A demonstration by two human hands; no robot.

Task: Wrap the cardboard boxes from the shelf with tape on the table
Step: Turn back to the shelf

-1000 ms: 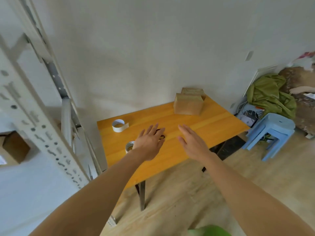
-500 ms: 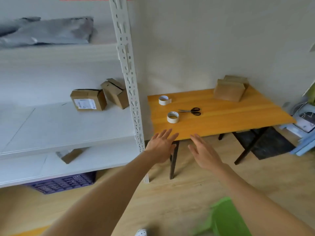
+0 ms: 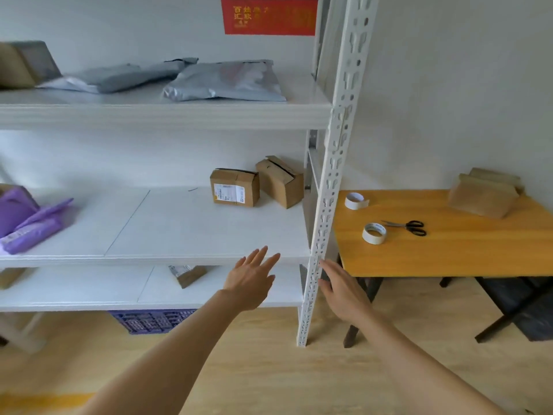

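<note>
Shelving of white metal (image 3: 329,181) fills the left and middle of the frame, its perforated upright post running down just right of centre. On its middle board, toward the right end, stands a brown cardboard box with a white printed label (image 3: 235,187). Just right of it is a second brown cardboard box (image 3: 279,181), tilted, with a flap lifted along its top; whether the two touch cannot be told. Both hands are stretched forward at lower centre, empty, with fingers straight and slightly spread. The left hand (image 3: 251,283) lies across the middle board's front edge, below the boxes and well apart from them. The right hand (image 3: 341,292) is beside the post's lower part; contact with it cannot be told. At the right of the frame an orange wooden table (image 3: 463,253) on dark legs carries a nearer roll of white tape (image 3: 374,233), a farther roll of white tape (image 3: 354,201), and black-handled scissors (image 3: 410,226) just right of the nearer roll. A stack of brown cardboard boxes (image 3: 483,194) sits at its far right. Grey plastic mailer bags (image 3: 224,82) lie on the upper board and purple plastic bags (image 3: 27,226) on the middle board at the left edge. A small cardboard parcel (image 3: 187,274) lies on the lowest board, with a dark blue plastic crate (image 3: 149,320) underneath. A red sign with gold characters (image 3: 269,16) hangs at top centre.
</note>
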